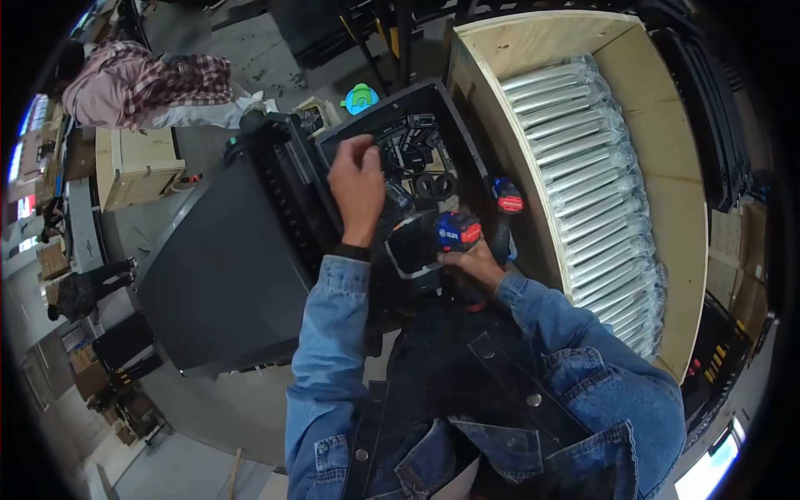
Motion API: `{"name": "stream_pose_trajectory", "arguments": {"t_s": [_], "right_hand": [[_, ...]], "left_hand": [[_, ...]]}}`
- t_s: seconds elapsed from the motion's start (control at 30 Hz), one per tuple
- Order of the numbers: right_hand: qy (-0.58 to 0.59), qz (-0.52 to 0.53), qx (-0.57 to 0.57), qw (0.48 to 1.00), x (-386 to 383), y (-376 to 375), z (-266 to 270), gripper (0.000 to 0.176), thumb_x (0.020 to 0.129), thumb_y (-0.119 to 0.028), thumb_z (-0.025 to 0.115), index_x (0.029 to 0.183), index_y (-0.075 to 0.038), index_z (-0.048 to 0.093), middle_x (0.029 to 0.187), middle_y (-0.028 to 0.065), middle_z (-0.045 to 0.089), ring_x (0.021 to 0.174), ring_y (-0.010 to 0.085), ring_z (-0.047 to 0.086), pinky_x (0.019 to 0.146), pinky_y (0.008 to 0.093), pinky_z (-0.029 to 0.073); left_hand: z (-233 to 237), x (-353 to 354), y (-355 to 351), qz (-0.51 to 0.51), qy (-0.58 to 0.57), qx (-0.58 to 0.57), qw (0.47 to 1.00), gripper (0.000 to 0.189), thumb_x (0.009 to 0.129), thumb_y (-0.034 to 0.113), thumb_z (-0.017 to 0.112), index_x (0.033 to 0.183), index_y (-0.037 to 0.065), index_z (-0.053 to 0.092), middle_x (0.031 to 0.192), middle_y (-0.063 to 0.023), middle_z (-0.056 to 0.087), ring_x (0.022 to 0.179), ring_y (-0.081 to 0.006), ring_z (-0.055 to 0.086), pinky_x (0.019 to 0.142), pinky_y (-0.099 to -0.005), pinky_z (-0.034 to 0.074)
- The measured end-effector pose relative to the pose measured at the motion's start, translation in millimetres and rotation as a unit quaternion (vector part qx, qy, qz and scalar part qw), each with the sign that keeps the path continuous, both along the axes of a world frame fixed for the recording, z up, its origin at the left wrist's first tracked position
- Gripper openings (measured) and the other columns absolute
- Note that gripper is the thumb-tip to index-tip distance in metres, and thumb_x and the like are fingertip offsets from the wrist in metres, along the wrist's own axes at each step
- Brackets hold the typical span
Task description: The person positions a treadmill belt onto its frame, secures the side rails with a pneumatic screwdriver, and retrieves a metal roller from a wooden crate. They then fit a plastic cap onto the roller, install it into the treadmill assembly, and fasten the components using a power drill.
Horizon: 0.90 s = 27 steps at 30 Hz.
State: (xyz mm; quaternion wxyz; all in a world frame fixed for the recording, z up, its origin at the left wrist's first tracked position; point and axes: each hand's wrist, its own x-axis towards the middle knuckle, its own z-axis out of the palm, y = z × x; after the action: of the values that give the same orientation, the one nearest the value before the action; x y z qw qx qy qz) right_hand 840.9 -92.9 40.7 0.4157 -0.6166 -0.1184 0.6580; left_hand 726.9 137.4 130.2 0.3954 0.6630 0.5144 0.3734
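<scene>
My right hand (477,265) is wrapped round a blue, red and black cordless drill (454,231), low in front of my apron. Its grip is partly hidden by the fingers. My left hand (358,183) is raised over the near left side of a black bin (467,133), its fingers curled in. Whatever the left fingertips may hold is too small or hidden to make out. Inside the bin lie black rings (435,187) and several dark metal parts. A dark open pouch or container (412,248) sits beside the drill.
Another blue and red power tool (507,197) rests at the bin's right side. A wooden crate (500,108) with wrapped silver tubes (583,167) stands right. Left is a large black panel (225,250). A green-lidded blue cup (360,99) is behind. Co-workers (142,87) appear at left.
</scene>
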Motion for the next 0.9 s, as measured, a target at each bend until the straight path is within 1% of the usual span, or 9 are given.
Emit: {"name": "stream_pose_trajectory", "arguments": {"t_s": [0.07, 0.13, 0.2, 0.3, 0.37, 0.43, 0.6, 0.83, 0.9], "right_hand": [[-0.008, 0.032, 0.002, 0.999, 8, -1, 5, 0.032, 0.076, -0.006, 0.081, 0.105, -0.006, 0.068, 0.093, 0.0040, 0.070, 0.084, 0.0128, 0.066, 0.075, 0.0301, 0.055], [-0.016, 0.001, 0.036, 0.999, 16, -2, 17, 0.033, 0.075, -0.004, 0.080, 0.106, -0.006, 0.068, 0.093, 0.0038, 0.070, 0.084, 0.0134, 0.066, 0.076, 0.0306, 0.055], [-0.051, -0.004, 0.086, 0.995, 23, -10, 11, 0.034, 0.076, -0.002, 0.078, 0.108, -0.003, 0.067, 0.097, 0.0040, 0.069, 0.089, 0.0157, 0.065, 0.081, 0.0316, 0.054], [-0.080, 0.023, 0.187, 0.979, 42, -14, 10, 0.039, 0.078, -0.002, 0.078, 0.114, -0.001, 0.064, 0.103, 0.0042, 0.068, 0.097, 0.0159, 0.063, 0.088, 0.0312, 0.051], [-0.065, 0.007, 0.218, 0.974, 56, -9, 28, 0.042, 0.080, -0.004, 0.079, 0.119, 0.000, 0.062, 0.108, 0.0049, 0.067, 0.102, 0.0159, 0.062, 0.093, 0.0314, 0.049], [0.040, -0.072, 0.142, 0.986, 51, -8, 34, 0.048, 0.080, -0.007, 0.081, 0.123, -0.001, 0.060, 0.110, 0.0057, 0.066, 0.103, 0.0158, 0.062, 0.093, 0.0320, 0.049], [0.044, -0.086, 0.154, 0.983, 58, 5, 45, 0.052, 0.080, -0.009, 0.082, 0.125, -0.002, 0.059, 0.110, 0.0048, 0.067, 0.103, 0.0148, 0.062, 0.094, 0.0319, 0.050], [0.087, -0.078, 0.138, 0.983, 58, 0, 24, 0.057, 0.080, -0.006, 0.082, 0.131, -0.002, 0.057, 0.119, 0.0087, 0.067, 0.111, 0.0187, 0.064, 0.098, 0.0341, 0.052], [0.116, -0.093, 0.151, 0.977, 74, 12, 46, 0.055, 0.081, -0.003, 0.080, 0.131, -0.002, 0.057, 0.117, 0.0089, 0.068, 0.108, 0.0181, 0.066, 0.095, 0.0337, 0.054]], "left_hand": [[-63, 18, 14, -0.113, 0.220, -0.101, 0.964, 0.021, 0.092, 0.013, 0.060, 0.107, 0.002, 0.071, 0.107, -0.0203, 0.072, 0.095, -0.0353, 0.071, 0.085, -0.0410, 0.055], [-127, 24, 24, -0.157, 0.482, -0.138, 0.851, 0.023, 0.091, 0.015, 0.058, 0.106, 0.006, 0.073, 0.109, -0.0204, 0.072, 0.100, -0.0390, 0.070, 0.088, -0.0463, 0.055], [-177, 14, 32, -0.163, 0.555, -0.074, 0.813, 0.021, 0.092, 0.017, 0.055, 0.094, 0.008, 0.074, 0.101, -0.0208, 0.072, 0.099, -0.0400, 0.069, 0.084, -0.0507, 0.056], [-228, 6, 38, -0.212, 0.655, -0.085, 0.720, 0.019, 0.093, 0.016, 0.057, 0.100, 0.011, 0.074, 0.104, -0.0163, 0.072, 0.099, -0.0348, 0.071, 0.081, -0.0486, 0.058], [-252, -9, 40, -0.253, 0.660, -0.051, 0.705, 0.019, 0.094, 0.016, 0.057, 0.100, 0.011, 0.075, 0.103, -0.0153, 0.073, 0.099, -0.0341, 0.071, 0.080, -0.0473, 0.058], [-261, -11, 46, -0.294, 0.662, -0.014, 0.689, 0.020, 0.094, 0.016, 0.056, 0.100, 0.011, 0.075, 0.102, -0.0144, 0.073, 0.098, -0.0334, 0.071, 0.079, -0.0460, 0.059], [-251, -8, 55, -0.368, 0.689, -0.048, 0.622, 0.013, 0.092, 0.015, 0.062, 0.093, 0.010, 0.074, 0.101, -0.0142, 0.072, 0.100, -0.0335, 0.071, 0.083, -0.0446, 0.059], [-189, 8, 54, -0.231, 0.657, -0.057, 0.715, 0.020, 0.089, 0.011, 0.065, 0.108, 0.008, 0.071, 0.102, -0.0184, 0.072, 0.098, -0.0366, 0.071, 0.086, -0.0451, 0.058], [-141, 34, 69, -0.191, 0.475, -0.213, 0.832, 0.027, 0.090, 0.011, 0.066, 0.116, 0.004, 0.065, 0.108, -0.0181, 0.072, 0.094, -0.0321, 0.072, 0.080, -0.0406, 0.059]]}}
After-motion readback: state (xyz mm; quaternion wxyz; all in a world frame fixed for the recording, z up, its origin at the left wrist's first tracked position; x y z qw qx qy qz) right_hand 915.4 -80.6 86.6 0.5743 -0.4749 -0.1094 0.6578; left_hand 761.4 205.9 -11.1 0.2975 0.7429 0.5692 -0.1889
